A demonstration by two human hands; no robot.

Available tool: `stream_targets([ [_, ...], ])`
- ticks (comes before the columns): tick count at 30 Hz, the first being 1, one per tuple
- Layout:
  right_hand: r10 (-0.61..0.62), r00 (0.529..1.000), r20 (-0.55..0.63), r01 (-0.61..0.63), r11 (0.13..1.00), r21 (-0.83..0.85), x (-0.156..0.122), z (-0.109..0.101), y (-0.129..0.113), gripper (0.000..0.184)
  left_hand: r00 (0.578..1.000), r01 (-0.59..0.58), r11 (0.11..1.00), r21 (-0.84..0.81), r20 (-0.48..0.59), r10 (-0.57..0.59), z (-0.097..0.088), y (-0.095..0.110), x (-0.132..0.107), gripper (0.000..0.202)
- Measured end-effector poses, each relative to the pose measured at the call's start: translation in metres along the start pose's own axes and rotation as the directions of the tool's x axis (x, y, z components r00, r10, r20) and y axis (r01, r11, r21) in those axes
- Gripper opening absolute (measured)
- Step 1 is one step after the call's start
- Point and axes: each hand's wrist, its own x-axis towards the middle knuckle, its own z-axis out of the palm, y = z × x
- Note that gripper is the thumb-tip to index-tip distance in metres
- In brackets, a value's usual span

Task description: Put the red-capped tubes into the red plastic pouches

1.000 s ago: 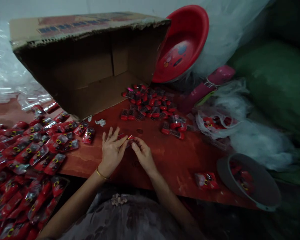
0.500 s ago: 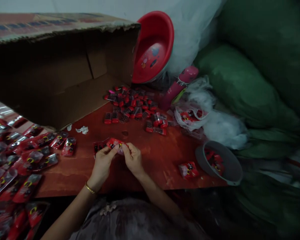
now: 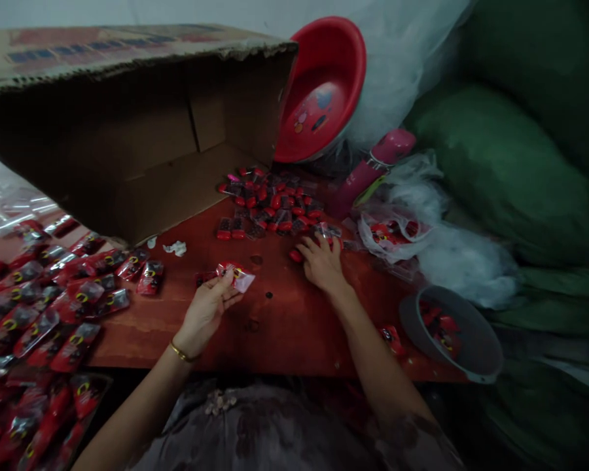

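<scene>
My left hand [image 3: 209, 307] is closed on a small red printed plastic packet [image 3: 240, 278], pinched between thumb and fingers, its clear end pointing right. Behind that hand, another dark red packet [image 3: 203, 278] lies partly hidden on the table. At the near right edge of a pile of small clear containers with red caps [image 3: 279, 203], my right hand [image 3: 321, 265] reaches down with its fingers apart. Its fingertips are over a few of these containers; whether they grip one cannot be made out.
A cardboard box [image 3: 235, 157] lies open-sided at the back left. Many filled red packets [image 3: 76, 347] spread over the left side. A red basin [image 3: 341, 59], a pink flask [image 3: 360, 176], a plastic bag [image 3: 387, 239] and a grey bowl [image 3: 491, 376] with red pieces stand rightward.
My right hand has let go of the packet and moved right and away to the pile of containers. My left hand keeps the packet. The whole view has shifted slightly.
</scene>
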Motion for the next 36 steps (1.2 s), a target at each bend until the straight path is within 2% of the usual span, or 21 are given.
stream_targets([
  [4,-0.112,0.994,0.004,0.111,0.988,0.104,-0.024,0.002,-0.036,0.036,0.999,0.021,1.000,-0.017,0.031,-0.021,-0.005,-0.004,-0.003,0.041],
  [7,-0.113,0.993,0.037,0.106,0.983,0.152,-0.034,-0.002,-0.052,0.054,1.000,-0.007,1.000,-0.001,0.012,0.007,-0.013,-0.004,-0.005,0.043],
  [9,-0.128,0.989,0.071,0.115,0.980,0.162,-0.035,-0.005,-0.052,0.057,1.000,-0.025,1.000,0.010,-0.006,0.025,-0.018,-0.004,-0.006,0.044],
  [12,-0.173,0.979,0.104,0.155,0.975,0.160,-0.035,-0.005,-0.048,0.044,0.998,-0.049,0.999,0.015,-0.045,0.049,-0.023,-0.006,-0.007,0.041],
  [16,-0.106,0.992,0.069,0.095,0.985,0.145,-0.041,0.002,-0.046,0.049,0.995,-0.059,0.998,-0.001,-0.076,0.059,-0.026,-0.009,-0.005,0.044],
  [19,-0.053,0.998,0.044,0.043,0.977,0.210,-0.048,0.006,-0.048,0.039,0.997,-0.045,0.999,0.001,-0.068,0.045,-0.026,-0.009,-0.005,0.046],
  [21,-0.011,1.000,0.011,0.007,0.953,0.304,-0.054,0.004,-0.055,0.036,0.997,-0.035,0.999,0.007,-0.070,0.035,-0.025,-0.008,-0.006,0.048],
  [23,0.011,0.999,-0.031,0.004,0.893,0.449,-0.062,-0.005,-0.066,0.037,0.996,-0.029,0.999,0.023,-0.081,0.031,-0.023,-0.007,-0.007,0.048],
  [26,-0.018,0.995,-0.096,0.075,0.765,0.640,-0.073,-0.025,-0.089,0.039,0.996,-0.026,0.998,0.057,-0.086,0.031,-0.020,-0.008,-0.008,0.048],
  [28,-0.052,0.991,-0.121,0.121,0.715,0.688,-0.077,-0.037,-0.102,0.039,0.996,-0.037,0.995,0.088,-0.076,0.043,-0.018,-0.010,-0.008,0.048],
  [31,-0.089,0.988,-0.129,0.155,0.693,0.704,-0.078,-0.046,-0.111,0.039,0.992,-0.106,0.981,0.161,-0.053,0.116,-0.018,-0.014,-0.007,0.047],
  [36,-0.079,0.994,-0.076,0.109,0.713,0.693,-0.075,-0.039,-0.110,0.040,0.971,-0.222,0.934,0.281,-0.027,0.239,-0.022,-0.018,-0.006,0.044],
])
